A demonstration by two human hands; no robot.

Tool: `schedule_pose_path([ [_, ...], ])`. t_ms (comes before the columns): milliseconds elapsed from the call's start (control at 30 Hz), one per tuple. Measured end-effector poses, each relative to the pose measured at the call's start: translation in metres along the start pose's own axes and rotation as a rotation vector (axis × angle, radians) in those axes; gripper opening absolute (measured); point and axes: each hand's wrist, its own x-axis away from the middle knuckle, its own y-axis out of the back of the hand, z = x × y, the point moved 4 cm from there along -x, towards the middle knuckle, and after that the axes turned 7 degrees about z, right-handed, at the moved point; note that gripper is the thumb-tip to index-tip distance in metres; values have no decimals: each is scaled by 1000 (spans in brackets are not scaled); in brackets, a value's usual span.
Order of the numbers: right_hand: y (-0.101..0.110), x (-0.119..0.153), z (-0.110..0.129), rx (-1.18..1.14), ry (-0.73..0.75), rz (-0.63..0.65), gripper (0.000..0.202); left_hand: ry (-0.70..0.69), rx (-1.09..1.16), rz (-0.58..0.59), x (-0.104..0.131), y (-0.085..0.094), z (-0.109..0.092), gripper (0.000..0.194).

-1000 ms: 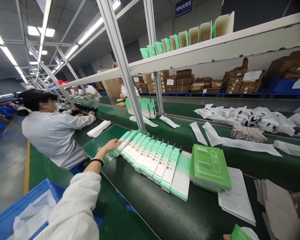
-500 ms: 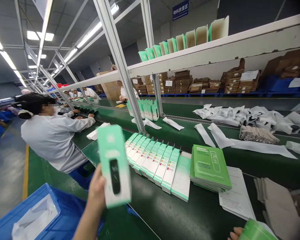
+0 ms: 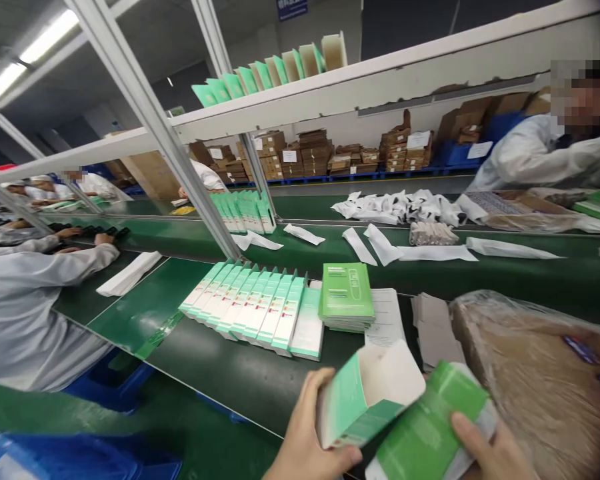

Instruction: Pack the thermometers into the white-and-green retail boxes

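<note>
A green-and-white carton lies tilted in my left hand, fingers wrapped round it, its open top facing right. My right hand grips a green booklet, slightly blurred, with white paper under it, close beside the carton's mouth. Beyond both hands a stack of green booklets sits on the dark worktop. Left of that stack stands a row of green-and-white cartons, with another carton leaning at the row's right end. Printed white sheets lie to the right of the booklets.
Folded grey-brown card pieces and a plastic-lined cardboard box are at right. White pouches lie on the green conveyor. A metal post rises behind the cartons. A co-worker's sleeve is at left; another person is far right.
The view has swung right. My left hand has brought the carton down and right, now tilted with its open end showing. My right hand's booklet has come up beside it.
</note>
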Motion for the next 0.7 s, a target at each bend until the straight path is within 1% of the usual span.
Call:
schedule_pose_path([
  [33, 4, 2, 15, -42, 63, -46, 75, -27, -158, -22, -3, 3, -3, 81],
  [67, 7, 4, 30, -76, 139, -86, 67, -57, -314, -40, -6, 4, -5, 77],
  [133, 9, 4, 56, -107, 262, -116, 53, -142, -559, -41, -8, -1, -9, 67],
  [167, 7, 1, 65, -103, 289, -109, 50, -194, -635, -29, -8, -6, -11, 64],
  [233, 3, -9, 73, -82, 273, -67, 52, -274, -718, -4, -5, -15, -14, 63],
  [333, -3, -26, 66, -91, 237, -22, 57, -298, -765, -19, -1, -22, -16, 62],
  [433, -7, -30, 51, -72, 319, -47, 60, -279, -777, -60, -1, -28, -17, 63],
  [500, -8, -24, 41, 45, 385, -89, 63, -252, -768, -107, -3, -33, -18, 62],
  [567, -12, -13, 32, 249, 403, -103, 68, -222, -729, -174, -5, -39, -18, 62],
  [633, -16, -2, 24, 450, 385, -74, 72, -209, -677, -252, -6, -43, -20, 63],
  [700, -19, 8, 18, 528, 382, -41, 70, -241, -612, -290, -7, -48, -22, 66],
])
